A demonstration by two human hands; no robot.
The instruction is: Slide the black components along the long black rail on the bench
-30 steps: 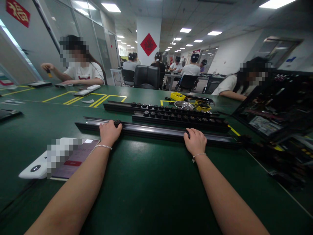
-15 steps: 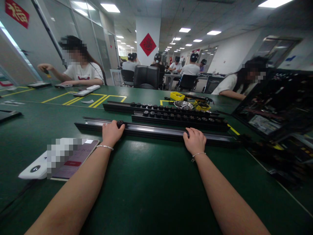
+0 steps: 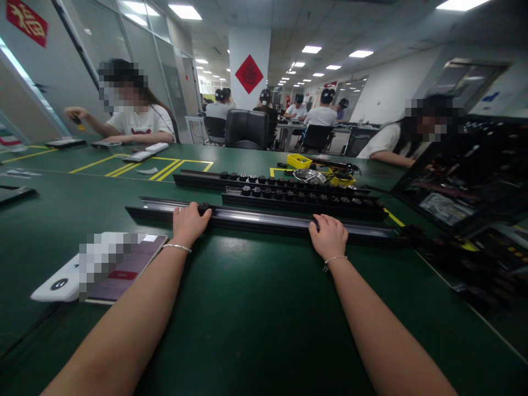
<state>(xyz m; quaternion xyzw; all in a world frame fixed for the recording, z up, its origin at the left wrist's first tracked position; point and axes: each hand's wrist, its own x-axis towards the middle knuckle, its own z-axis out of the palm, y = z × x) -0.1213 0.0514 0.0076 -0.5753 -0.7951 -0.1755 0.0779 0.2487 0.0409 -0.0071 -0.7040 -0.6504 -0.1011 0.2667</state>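
Note:
A long black rail [image 3: 259,219] with a shiny channel along its top lies across the green table in front of me. My left hand [image 3: 188,225] grips its left part, fingers over the far side and thumb at the near side. A small round black part [image 3: 204,208] sits in the channel against the fingers of that hand. Farther right, my right hand [image 3: 329,236] is wrapped over the same rail, with its fingertips hidden behind it. Just beyond lie a second rail [image 3: 305,204] and a third rail [image 3: 198,179], both carrying rows of small round black parts.
Left of my forearm lie a white device [image 3: 61,280] with a cable and a phone [image 3: 119,275]. Yellow bins [image 3: 299,161] and a metal dish [image 3: 309,176] stand behind the rails. A dark rack [image 3: 445,181] is at right. Two people sit across the table.
Both hands and the rail stay practically where they were. The view has barely shifted.

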